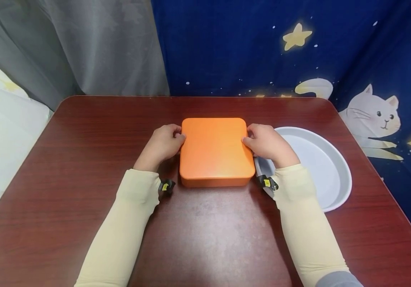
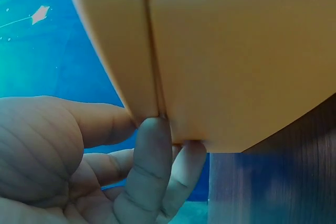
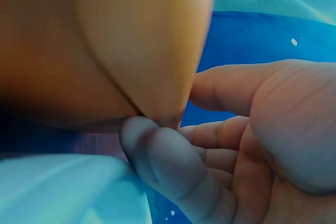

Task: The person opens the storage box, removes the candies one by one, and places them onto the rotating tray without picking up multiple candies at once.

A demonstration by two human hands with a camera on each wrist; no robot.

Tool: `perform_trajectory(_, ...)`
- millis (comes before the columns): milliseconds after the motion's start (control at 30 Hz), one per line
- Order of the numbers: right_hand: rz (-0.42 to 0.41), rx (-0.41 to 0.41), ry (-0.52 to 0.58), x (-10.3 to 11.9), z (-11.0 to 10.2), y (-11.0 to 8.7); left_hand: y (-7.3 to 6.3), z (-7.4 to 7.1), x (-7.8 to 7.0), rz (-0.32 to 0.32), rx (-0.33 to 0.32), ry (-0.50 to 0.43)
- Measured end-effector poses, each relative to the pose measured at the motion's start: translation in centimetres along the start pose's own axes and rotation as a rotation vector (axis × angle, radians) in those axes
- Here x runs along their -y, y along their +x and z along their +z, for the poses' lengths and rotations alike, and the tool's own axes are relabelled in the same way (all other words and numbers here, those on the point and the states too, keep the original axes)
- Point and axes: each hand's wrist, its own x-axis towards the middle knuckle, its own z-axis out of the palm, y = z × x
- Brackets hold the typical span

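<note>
A square orange box (image 1: 217, 149) with rounded corners lies lid up between both hands at the middle of the table. My left hand (image 1: 166, 141) grips its left side, thumb at the top edge. On the opposite side my right hand (image 1: 264, 143) holds the box the same way. A thin seam between lid and body runs along the box wall (image 2: 236, 51) in the left wrist view, with a fingertip touching it. Fingertips also meet the seam of the box (image 3: 131, 40) in the right wrist view. What the box contains is hidden.
A round white tray (image 1: 345, 179) with a raised rim stands to the right, partly behind my right wrist and close against the box. The brown wooden table (image 1: 65, 191) ends at a grey curtain (image 1: 112, 48) and a blue star-patterned curtain (image 1: 227, 48).
</note>
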Motion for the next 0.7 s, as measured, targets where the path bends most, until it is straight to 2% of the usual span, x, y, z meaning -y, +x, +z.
perform_trajectory(300, -0.005, 0.004, -0.028, -0.07, 0.03, 0.09, -0.20, -0.06, 0.14, -0.050, 0.037, -0.013)
perform_trajectory(700, 0.039, 0.018, 0.023, 0.05, -0.06, 0.06, -0.25, -0.13, -0.06, -0.005, 0.017, 0.030)
